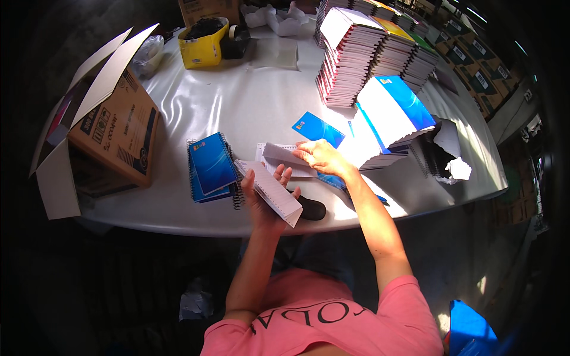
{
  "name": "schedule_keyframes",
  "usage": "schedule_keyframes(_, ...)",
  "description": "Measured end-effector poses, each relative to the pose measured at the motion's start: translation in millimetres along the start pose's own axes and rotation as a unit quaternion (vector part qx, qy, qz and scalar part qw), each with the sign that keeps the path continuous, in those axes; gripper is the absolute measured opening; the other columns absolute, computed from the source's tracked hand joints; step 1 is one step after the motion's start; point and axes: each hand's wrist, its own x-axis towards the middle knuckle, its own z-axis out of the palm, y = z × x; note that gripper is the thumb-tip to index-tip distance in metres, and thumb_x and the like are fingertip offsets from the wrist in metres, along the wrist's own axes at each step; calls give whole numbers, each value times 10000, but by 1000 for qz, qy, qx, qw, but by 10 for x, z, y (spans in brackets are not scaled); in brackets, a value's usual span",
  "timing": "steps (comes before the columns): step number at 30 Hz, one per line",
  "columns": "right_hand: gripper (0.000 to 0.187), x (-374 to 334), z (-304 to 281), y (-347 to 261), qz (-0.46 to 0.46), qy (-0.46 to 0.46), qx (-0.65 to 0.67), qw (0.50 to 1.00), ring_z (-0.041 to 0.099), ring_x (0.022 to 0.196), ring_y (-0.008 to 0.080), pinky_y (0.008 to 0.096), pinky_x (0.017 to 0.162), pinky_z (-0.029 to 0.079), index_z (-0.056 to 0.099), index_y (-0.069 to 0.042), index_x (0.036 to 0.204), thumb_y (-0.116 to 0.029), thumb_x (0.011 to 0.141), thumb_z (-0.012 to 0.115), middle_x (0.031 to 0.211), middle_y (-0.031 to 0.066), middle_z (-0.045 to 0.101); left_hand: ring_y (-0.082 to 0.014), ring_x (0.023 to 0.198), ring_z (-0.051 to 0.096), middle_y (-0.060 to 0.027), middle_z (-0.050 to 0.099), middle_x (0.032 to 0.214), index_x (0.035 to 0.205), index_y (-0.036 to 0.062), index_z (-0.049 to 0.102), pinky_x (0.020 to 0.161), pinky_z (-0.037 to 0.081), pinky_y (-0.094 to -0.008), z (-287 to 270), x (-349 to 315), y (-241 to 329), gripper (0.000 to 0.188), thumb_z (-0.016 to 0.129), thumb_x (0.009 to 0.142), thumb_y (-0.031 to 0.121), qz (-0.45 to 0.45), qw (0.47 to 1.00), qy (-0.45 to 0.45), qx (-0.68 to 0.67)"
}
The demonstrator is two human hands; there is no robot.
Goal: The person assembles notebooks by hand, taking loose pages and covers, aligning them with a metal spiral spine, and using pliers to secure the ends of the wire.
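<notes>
White sheaf (273, 193), one, sits in left hand (260, 206); right hand (323, 158) touches pages (290, 169).

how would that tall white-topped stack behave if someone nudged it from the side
The tall white-topped stack would probably shift in layers rather than as one block, since its many thin bundles have uneven edges. It may well tip or spill, being tall for its narrow base. It is likely heavy, as it looks like densely piled paper.

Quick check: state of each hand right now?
Left hand: holding a white hole-punched paper stack.
Right hand: fingertips on white paper sheets; grip unclear.
</notes>
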Motion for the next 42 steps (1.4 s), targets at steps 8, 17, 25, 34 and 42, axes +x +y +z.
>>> schedule_keyframes(8,313,79,69,-7,10,158,23,987,624,890,364,389,762,489,629,14,1017,-270,935,528,952,200,648,-279,1198,391,-163,350,1237,1113,168,423,743,468,-427,7,188,-72,709,691,642,625,15,998,62,-3)
schedule_keyframes(17,237,334,-371,-204,-18,351,-74,933,610,746,356,452,617,483,602,-39,835,-249,920,532,802,135,623,-333,1220,380,-203,290,1343,1177,153,397,706,470,-419,9,234,-56,782,684,637,641,12,997,70,-6)
schedule_keyframes(25,179,-490,-123,-977,-240,264,-199,913,609,735,219,347,632,463,600,-54,779,-220,809,659,801,46,623,-366,1267,380,-162,325,1418,1404,170,309,1022,346,-493,-26,128,-46,809,493,766,631,59,984,-168,-19)
schedule_keyframes(34,592,-646,-32,-847,-3,170,67,983,580,1034,279,386,884,455,491,-130,1264,-291,755,749,1227,172,537,-334,1272,380,-163,362,1399,1393,127,327,1043,330,-514,151,-18,-47,819,487,742,597,114,962,-231,-86)
schedule_keyframes(42,700,-559,-92,-791,-8,302,280,911,641,812,170,288,706,530,413,-101,1326,30,719,734,881,79,625,-315,1324,317,-145,349,1406,1360,165,379,1056,272,-576,-27,6,-80,738,464,791,626,138,983,-113,-40)
